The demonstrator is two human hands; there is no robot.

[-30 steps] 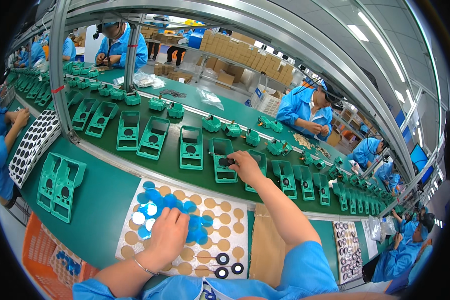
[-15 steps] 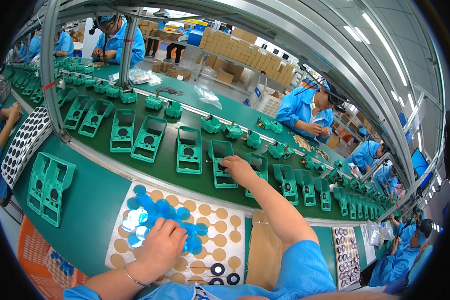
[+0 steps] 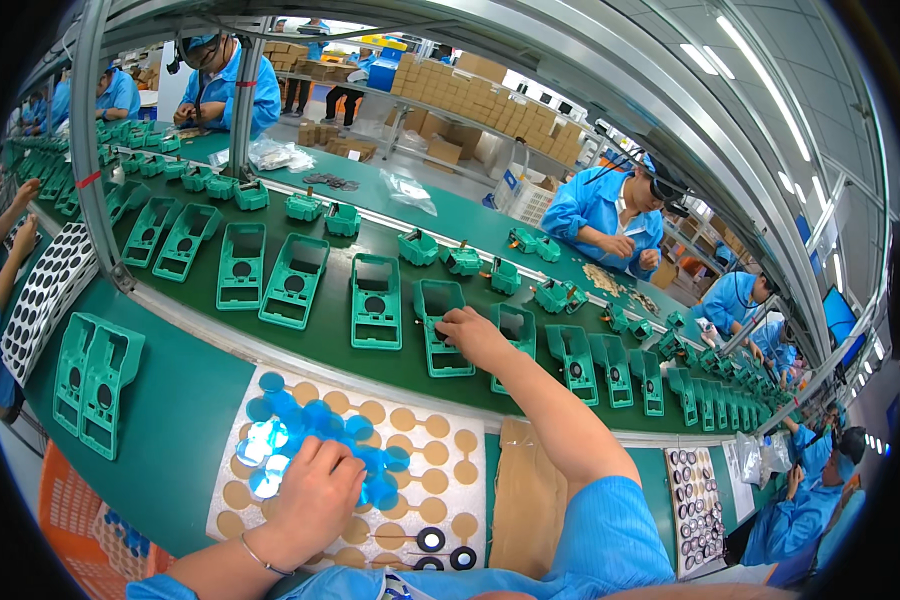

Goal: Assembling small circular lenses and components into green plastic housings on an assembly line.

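Right fingers (image 3: 456, 327) farther left, green housing (image 3: 427, 325) beneath

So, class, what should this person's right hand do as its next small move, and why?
Probably a light downward press with the right hand: its fingertips are at the middle of a green housing, about where the neighbouring housing carries a black disc. What lies beneath them is hidden, so that's tentative.

Pale ceiling (image 3: 795, 60) with bright strip lights (image 3: 760, 82).
Stacked brown cartons (image 3: 470, 98) stand beyond the long green tabletop (image 3: 185, 400).
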